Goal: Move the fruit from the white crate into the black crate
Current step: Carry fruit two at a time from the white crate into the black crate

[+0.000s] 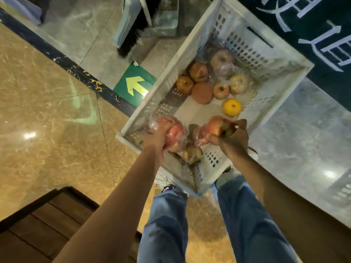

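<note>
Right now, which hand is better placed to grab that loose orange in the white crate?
The right hand, probably. It hovers just below the orange on the same side of the white crate. The left hand is farther off, across the crate. But both hands already grip apples, so neither is free yet.

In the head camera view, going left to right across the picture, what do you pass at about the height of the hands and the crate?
Green floor sign with the yellow arrow → left hand gripping bagged red apples → right hand holding a red apple → far right wall of the white crate.
</note>
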